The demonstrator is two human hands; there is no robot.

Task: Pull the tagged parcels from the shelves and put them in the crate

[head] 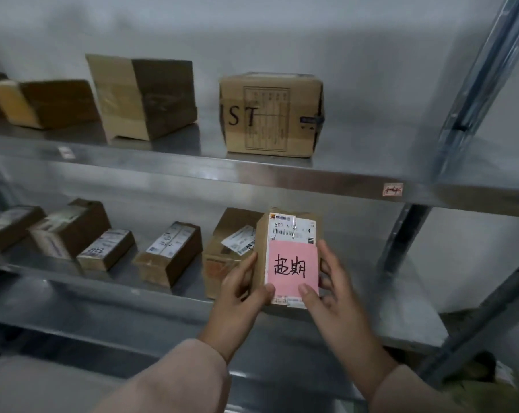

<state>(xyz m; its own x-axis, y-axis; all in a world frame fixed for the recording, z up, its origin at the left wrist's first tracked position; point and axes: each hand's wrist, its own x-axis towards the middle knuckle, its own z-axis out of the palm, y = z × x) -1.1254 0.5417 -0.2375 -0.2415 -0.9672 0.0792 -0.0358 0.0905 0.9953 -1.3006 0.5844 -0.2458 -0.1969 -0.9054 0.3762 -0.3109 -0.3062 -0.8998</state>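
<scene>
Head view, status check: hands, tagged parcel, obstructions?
Left hand and right hand both grip the pink-tagged parcel by its sides, at lower shelf front. Neighbour box close beside it. Crate not in view.

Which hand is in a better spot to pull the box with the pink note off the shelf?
Probably the right hand: its fingers curl round the parcel on its open side. The left hand is squeezed against the neighbouring box.

A cardboard box printed "ST" (pixel 271 114) stood square before the grey wall (pixel 282 31). Well to its left sat a taller plain box (pixel 142 96), turned askew, and a low brown box (pixel 46 102) beside it. Lower down, a labelled box with handwritten figures (pixel 106 248) lay near a longer labelled box (pixel 170 251). A red sticker (pixel 393 189) was noted at right.
</scene>
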